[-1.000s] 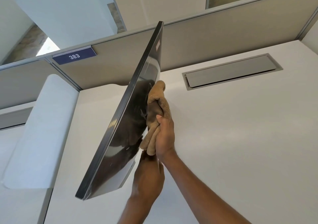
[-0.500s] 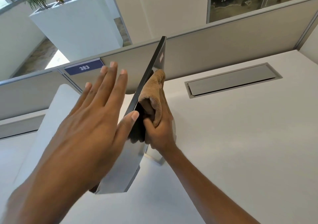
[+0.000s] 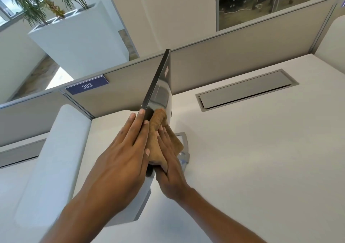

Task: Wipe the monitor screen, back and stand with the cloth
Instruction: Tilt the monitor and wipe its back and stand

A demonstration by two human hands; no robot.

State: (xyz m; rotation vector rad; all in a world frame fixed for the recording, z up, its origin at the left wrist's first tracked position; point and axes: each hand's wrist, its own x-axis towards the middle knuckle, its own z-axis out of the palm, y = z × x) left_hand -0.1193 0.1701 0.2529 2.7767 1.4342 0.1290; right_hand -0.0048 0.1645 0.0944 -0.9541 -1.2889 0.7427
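Monitor [image 3: 162, 85]: edge-on to the person, near the desk's [image 3: 261, 149] back edge, long axis running straight away from them.
Left hand [image 3: 121, 160]: fingers straight, flat on the left face, holding nothing.
Right hand [image 3: 169, 166]: fingers out flat, pressing the cloth [image 3: 158, 130] on the right face, stand [image 3: 183, 141] side, so the back I reckon.
Key bit: panel's sandwiched between both hands.
Changed: half a sec ago the left hand was mid-air and the cloth sat higher.

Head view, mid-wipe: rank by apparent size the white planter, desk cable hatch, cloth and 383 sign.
1. white planter
2. desk cable hatch
3. cloth, partly under the right hand and nearer the camera, so its place is unsure
4. 383 sign
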